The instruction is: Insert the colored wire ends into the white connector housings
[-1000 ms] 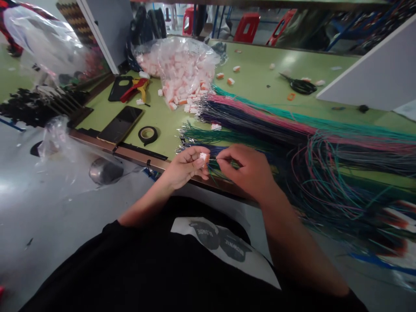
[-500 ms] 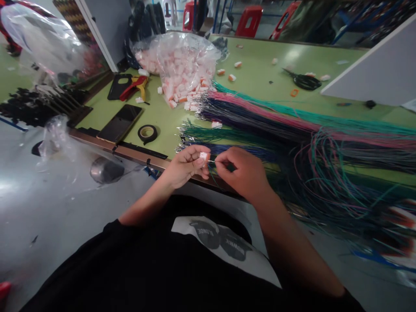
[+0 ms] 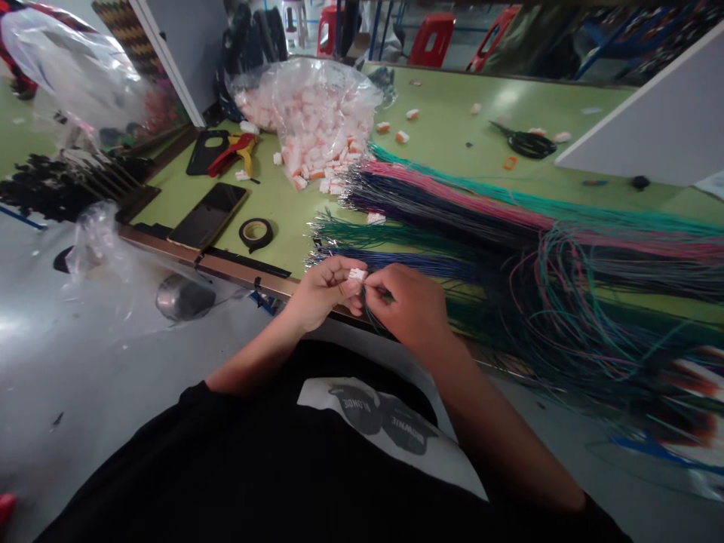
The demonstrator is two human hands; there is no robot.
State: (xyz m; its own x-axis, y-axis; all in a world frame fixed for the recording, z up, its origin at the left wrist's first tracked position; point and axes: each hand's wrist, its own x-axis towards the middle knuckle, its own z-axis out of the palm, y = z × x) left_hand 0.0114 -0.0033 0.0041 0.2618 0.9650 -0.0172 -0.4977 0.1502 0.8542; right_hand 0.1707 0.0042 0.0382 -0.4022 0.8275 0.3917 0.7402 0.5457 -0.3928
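Note:
Between the thumb and fingers of my left hand [image 3: 331,290] is a small white and orange connector housing [image 3: 357,274]. My right hand [image 3: 407,302] pinches a thin wire right against the side of that housing; the wire's tip is hidden by the fingers. Dark wires [image 3: 369,315] hang below the housing between both hands. Just beyond my hands lie bundles of blue wires [image 3: 390,261] and green wires [image 3: 373,233], their metal terminals pointing left. Pink wires [image 3: 441,187] and teal wires lie farther back.
A clear plastic bag [image 3: 322,98] of connector housings stands at the back. To the left are a phone [image 3: 209,216], a tape roll [image 3: 256,234] and red-yellow pliers [image 3: 233,153]. Black scissors [image 3: 529,142] lie back right. The table edge [image 3: 271,283] runs beneath my hands.
My right hand has moved left, closing the gap to the housing; the wire tip visible before no longer shows. My left hand keeps its hold on the housing.

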